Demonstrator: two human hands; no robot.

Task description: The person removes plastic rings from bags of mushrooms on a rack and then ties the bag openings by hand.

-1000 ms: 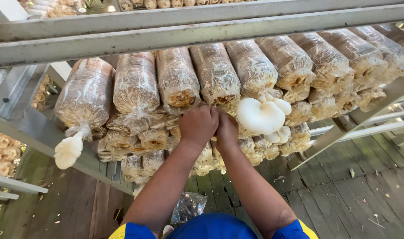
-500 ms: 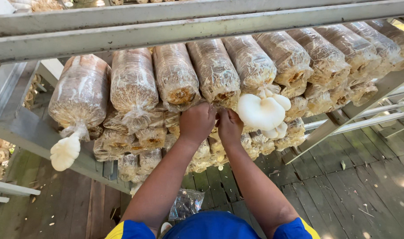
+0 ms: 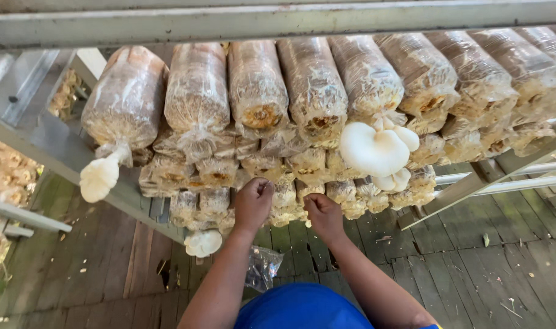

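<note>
My left hand [image 3: 253,204] is curled with its fingertips pinched at the mouth of a lower grow bag [image 3: 284,194] in a stack of plastic-wrapped mushroom bags [image 3: 314,91] lying on a metal rack. Just to its right, my right hand [image 3: 323,214] pinches the plastic mouth of a neighbouring lower bag [image 3: 307,190]. A large white oyster mushroom cluster [image 3: 375,149] grows from a bag up and to the right of my hands. What my fingers grip is too small to make out beyond the plastic.
A grey metal beam [image 3: 229,24] crosses overhead. Another white mushroom [image 3: 98,176] hangs at the left, and a small one [image 3: 203,242] low by my left wrist. A crumpled plastic bag [image 3: 263,268] lies on the wooden plank floor [image 3: 473,268].
Both hands have dropped from the upper bag row beside the big mushroom to the lower bags and moved slightly apart. The view tilted down, showing the small low mushroom.
</note>
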